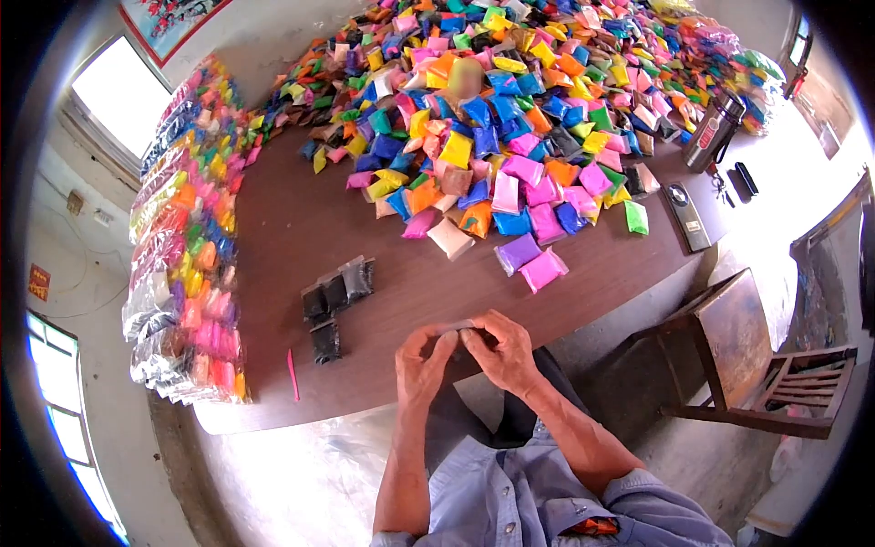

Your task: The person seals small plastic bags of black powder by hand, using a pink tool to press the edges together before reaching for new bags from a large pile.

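Note:
My left hand (424, 362) and my right hand (503, 354) meet at the table's front edge, thumbs and fingers pinched together. Between their fingertips is a small, thin grey piece (454, 325); its kind is too small to tell. To the left of my hands lie several black packets (334, 293) in clear film, with one black packet (325, 343) just in front of the group. Farther left, a thin pink stick (293, 375) rests on the tabletop.
A large heap of colourful packets (456, 150) covers the back of the brown table (273, 246). Bagged packets (187, 264) line its left edge. At right are a dark flask (715, 132), a flat device with a round dial (686, 217), keys (723, 190) and a wooden chair (743, 342).

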Demonstrator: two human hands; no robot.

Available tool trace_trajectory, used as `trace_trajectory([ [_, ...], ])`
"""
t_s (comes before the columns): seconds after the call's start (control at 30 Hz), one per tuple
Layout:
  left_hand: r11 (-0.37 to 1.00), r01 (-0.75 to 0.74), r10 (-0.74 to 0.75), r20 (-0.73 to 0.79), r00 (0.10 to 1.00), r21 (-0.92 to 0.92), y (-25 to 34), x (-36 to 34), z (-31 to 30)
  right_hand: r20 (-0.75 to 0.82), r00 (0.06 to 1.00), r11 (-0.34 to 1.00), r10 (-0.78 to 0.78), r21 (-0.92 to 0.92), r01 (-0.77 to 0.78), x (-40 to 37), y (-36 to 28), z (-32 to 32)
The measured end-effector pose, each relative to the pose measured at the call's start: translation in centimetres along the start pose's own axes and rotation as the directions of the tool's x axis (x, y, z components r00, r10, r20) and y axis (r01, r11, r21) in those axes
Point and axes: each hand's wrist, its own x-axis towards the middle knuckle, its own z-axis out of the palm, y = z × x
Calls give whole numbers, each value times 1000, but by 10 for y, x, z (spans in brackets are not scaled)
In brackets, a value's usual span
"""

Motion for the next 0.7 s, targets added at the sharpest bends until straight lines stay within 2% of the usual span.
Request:
trace_trajectory([
  [0.03,998,-14,15,-9,1000,54,-4,0,-1,0,1000,1000,-8,8,8,0,-2,-1],
  [0.13,998,-41,42,-18,999,40,-8,1,-1,5,1000,1000,-5,19,5,0,0,0],
  [0.27,993,-1,10,-72,997,119,-3,1,1,2,1000,1000,13,17,-13,-1,4,2],
  [0.33,998,-47,48,-18,999,51,-5,2,1,5,1000,999,-29,40,29,-1,7,3],
  [0.37,999,-15,14,-4,1000,-45,-4,2,3,-11,1000,998,1,64,0,-1,10,5],
  [0.4,999,-15,15,-16,1000,-48,1,2,1,-30,999,996,32,86,-29,0,11,5],
  [0.47,997,-18,15,36,999,80,7,1,-1,-9,999,992,40,120,-39,1,9,3],
  [0.5,985,-156,156,4,988,78,3,2,1,0,997,991,80,109,-80,1,5,3],
  [0.53,985,-157,157,-5,988,73,0,3,1,9,993,988,118,98,-118,1,2,3],
  [0.63,981,-161,164,-23,986,106,-1,2,1,4,996,988,94,123,-94,3,-4,5],
  [0.7,994,-66,65,14,998,90,2,1,1,1,996,991,91,102,-91,3,-2,5],
])
